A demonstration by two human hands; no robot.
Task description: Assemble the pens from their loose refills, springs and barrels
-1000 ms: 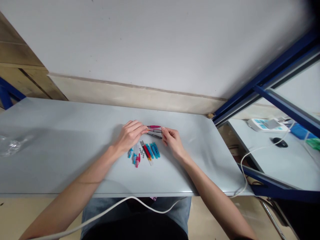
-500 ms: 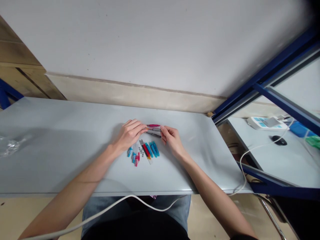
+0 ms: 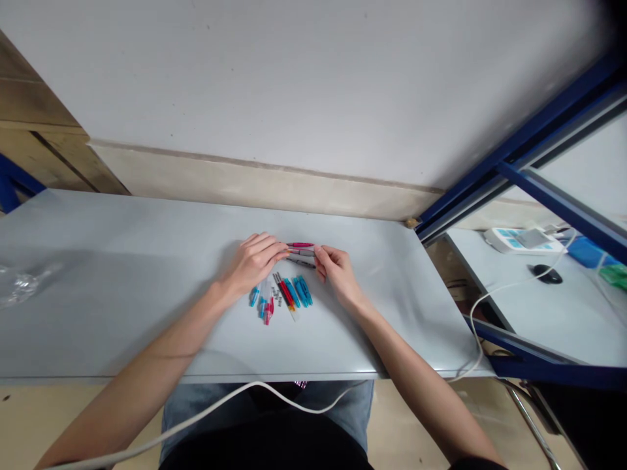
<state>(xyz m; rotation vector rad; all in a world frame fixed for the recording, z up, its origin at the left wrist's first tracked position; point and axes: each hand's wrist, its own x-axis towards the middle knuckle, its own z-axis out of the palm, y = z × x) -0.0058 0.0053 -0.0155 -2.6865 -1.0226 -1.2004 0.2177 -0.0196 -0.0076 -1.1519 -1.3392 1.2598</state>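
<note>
Head view: left hand [image 3: 258, 261] and right hand [image 3: 337, 271] (forearms [image 3: 161, 352] converging) pinch a pen part [image 3: 302, 252].

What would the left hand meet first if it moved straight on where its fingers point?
Probably the grey pen part held by the right hand, though the depth is unclear here.

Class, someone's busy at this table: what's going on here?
A person's left hand and right hand hold a slim pen part between them over the grey table. A red pen piece and dark pen piece are beside it. Nearer the person lie blue barrels, refills and small blue and red pieces.
</note>
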